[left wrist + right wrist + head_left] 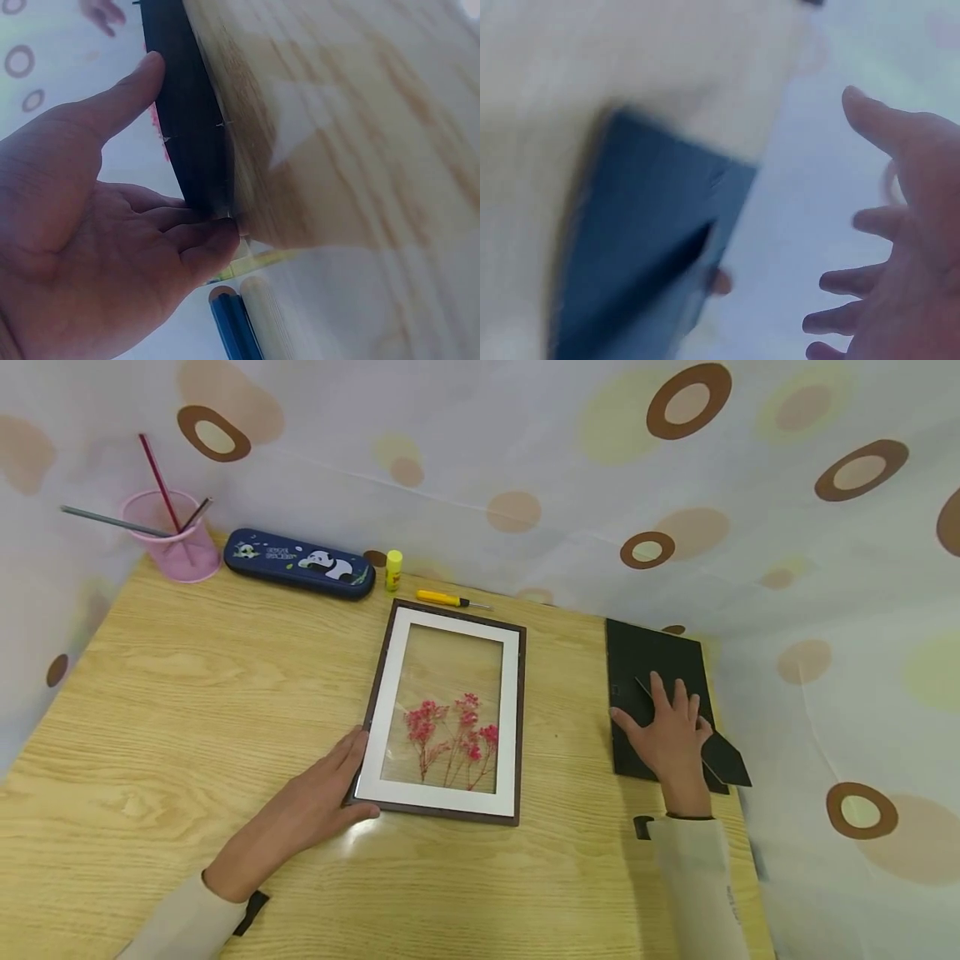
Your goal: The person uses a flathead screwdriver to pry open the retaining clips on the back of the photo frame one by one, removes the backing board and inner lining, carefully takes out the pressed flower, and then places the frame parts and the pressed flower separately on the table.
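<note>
A dark-edged picture frame (521, 718) with a white mat (442, 802) lies on the table, pink dried flowers (468, 727) showing inside its window. My left hand (318, 797) touches the frame's lower left corner, its fingers along the left side and the thumb by the bottom edge. In the left wrist view, the thumb and fingertips meet the dark side of the frame (191, 112). Over a black backing board (645, 652) with a stand leg (727, 760), my right hand (671, 739) is spread. The right wrist view shows nothing between its fingers.
Along the back stand a pink pen cup (183, 556) with pencils, a navy panda pencil case (292, 564) and a yellow glue stick (393, 572). A yellow screwdriver (442, 598) lies behind the frame. A patterned curtain (480, 460) hangs behind the table.
</note>
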Demonstrator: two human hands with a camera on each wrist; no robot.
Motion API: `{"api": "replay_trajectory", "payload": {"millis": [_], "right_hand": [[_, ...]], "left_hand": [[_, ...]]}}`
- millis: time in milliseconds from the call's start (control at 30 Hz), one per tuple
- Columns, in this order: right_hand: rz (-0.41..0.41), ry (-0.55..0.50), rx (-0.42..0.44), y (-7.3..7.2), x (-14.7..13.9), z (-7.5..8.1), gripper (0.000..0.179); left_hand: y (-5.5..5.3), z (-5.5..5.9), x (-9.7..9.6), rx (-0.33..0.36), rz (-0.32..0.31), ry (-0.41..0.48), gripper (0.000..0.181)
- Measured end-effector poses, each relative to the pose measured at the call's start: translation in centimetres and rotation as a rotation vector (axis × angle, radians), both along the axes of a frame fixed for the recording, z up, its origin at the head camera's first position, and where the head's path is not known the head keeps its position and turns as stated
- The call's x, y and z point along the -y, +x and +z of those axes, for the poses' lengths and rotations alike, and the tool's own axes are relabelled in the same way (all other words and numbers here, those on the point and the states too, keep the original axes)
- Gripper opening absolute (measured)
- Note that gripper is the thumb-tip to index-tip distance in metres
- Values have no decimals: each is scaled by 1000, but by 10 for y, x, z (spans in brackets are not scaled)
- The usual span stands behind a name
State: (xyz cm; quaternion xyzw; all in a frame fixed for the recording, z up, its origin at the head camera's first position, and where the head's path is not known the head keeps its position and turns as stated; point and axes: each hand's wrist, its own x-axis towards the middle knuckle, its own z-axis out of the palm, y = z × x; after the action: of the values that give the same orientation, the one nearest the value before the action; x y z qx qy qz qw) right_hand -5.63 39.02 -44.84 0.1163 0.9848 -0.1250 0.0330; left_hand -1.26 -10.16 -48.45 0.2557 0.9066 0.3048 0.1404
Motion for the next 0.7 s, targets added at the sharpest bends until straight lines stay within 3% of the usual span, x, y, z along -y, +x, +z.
{"api": "replay_trajectory", "payload": {"millis": [200, 300, 533, 600, 700], "right_hand": [[126, -5, -127, -7, 47, 19, 97], [250, -39, -163, -3, 74, 21, 93], [713, -192, -146, 29, 138, 11, 46], [799, -189, -131, 38, 152, 7, 35], [865, -174, -91, 49, 166, -1, 26]], "left_hand": [[-1, -1, 0, 4, -8, 1, 97], [-1, -1, 1, 0, -14, -4, 92], [-2, 1, 0, -22, -42, -22, 73], [-2, 1, 0, -34, -47, -19, 70], [-1, 2, 1, -52, -52, -16, 67]]}}
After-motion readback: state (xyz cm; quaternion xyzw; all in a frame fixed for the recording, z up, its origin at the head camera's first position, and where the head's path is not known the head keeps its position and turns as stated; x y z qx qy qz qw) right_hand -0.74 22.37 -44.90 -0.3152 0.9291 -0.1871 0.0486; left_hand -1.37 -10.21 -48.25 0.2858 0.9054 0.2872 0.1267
